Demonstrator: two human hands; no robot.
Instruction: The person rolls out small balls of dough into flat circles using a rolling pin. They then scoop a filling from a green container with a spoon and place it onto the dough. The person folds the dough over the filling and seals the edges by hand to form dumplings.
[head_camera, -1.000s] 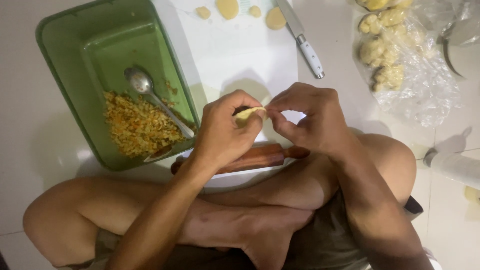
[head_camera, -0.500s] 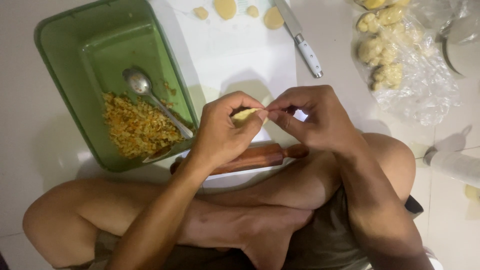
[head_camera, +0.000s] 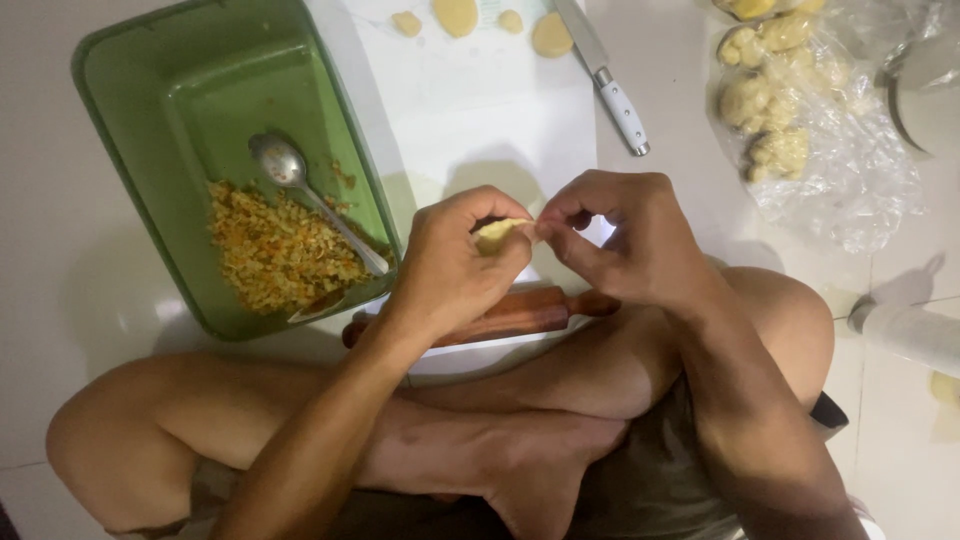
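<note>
Between our hands, above the rolling pin (head_camera: 500, 318) | dough piece (head_camera: 497, 234) pinched by left hand (head_camera: 455, 265) and right hand (head_camera: 625, 235), fingertips together | long axis runs left-right, mostly hidden

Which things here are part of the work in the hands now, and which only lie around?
In use:
- dough piece, pinched by left hand and right hand
- green tray with chopped filling and spoon

Lying about:
- knife
- rolling pin
- dough discs
- plastic bag of dough lumps
</note>
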